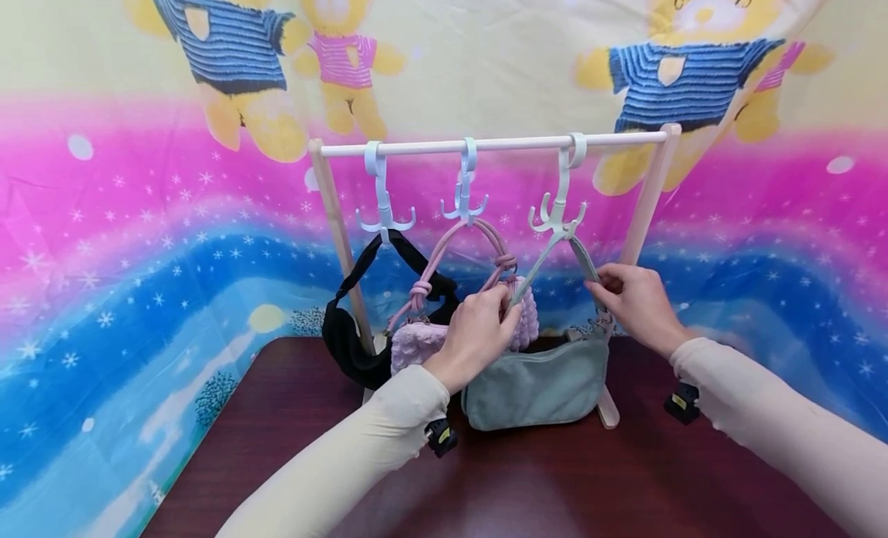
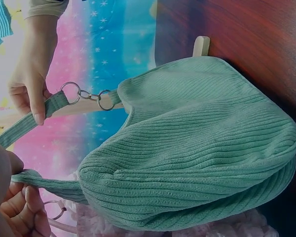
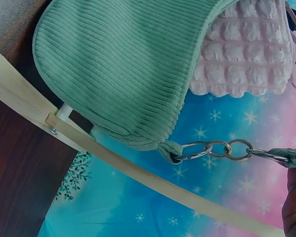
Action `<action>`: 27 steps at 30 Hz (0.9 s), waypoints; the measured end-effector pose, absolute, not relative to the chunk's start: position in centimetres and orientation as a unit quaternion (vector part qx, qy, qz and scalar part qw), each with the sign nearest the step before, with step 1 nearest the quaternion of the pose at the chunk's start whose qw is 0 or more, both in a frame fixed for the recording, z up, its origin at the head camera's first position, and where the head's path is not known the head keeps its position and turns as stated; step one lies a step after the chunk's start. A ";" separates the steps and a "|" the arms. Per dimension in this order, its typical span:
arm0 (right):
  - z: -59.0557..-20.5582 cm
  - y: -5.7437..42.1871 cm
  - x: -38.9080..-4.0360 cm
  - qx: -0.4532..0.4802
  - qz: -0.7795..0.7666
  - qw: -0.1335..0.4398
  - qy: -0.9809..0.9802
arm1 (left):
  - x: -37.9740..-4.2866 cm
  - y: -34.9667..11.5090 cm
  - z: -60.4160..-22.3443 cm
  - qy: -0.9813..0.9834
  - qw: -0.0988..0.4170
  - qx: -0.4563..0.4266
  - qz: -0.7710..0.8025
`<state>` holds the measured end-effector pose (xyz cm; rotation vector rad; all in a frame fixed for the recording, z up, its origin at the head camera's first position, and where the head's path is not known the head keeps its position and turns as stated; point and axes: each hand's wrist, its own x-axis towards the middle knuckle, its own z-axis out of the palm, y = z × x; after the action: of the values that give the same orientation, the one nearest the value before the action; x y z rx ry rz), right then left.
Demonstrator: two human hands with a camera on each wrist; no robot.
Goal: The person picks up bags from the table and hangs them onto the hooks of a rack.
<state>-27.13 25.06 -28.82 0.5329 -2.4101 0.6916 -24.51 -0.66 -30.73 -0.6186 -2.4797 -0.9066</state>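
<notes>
A green corduroy handbag (image 1: 537, 388) hangs by its strap from the right-hand pale green hook (image 1: 558, 214) on the rack. My left hand (image 1: 479, 334) pinches the left side of the strap, just above the bag's body. On the other side, my right hand (image 1: 634, 303) holds the strap between thumb and fingers, above the metal ring chain (image 3: 222, 149). In the left wrist view, both hands grip the green strap (image 2: 27, 126) and the bag hangs between them. Part of the left hand's fingers is hidden behind the strap in the head view.
A wooden rack with a white rail (image 1: 513, 143) stands on the dark red table (image 1: 291, 445). A pink puffy bag (image 1: 419, 345) and a black bag (image 1: 347, 345) hang from blue hooks to the left. Behind is a cloth (image 1: 472, 60) printed with bears.
</notes>
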 end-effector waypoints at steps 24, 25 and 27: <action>-29.6 24.8 -27.1 0.202 0.266 0.273 -0.902 | -24.1 -0.8 -31.6 -0.893 0.270 -0.246 -0.262; -29.7 24.8 -27.1 0.202 0.266 0.273 -0.902 | -24.1 -0.8 -31.7 -0.893 0.272 -0.246 -0.260; -29.7 24.8 -27.1 0.202 0.266 0.272 -0.903 | -24.1 -0.8 -31.7 -0.893 0.274 -0.248 -0.258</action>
<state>-27.13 24.83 -29.73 0.5430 -2.4306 0.7167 -24.09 -0.83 -31.74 -0.6658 -2.4005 -0.6933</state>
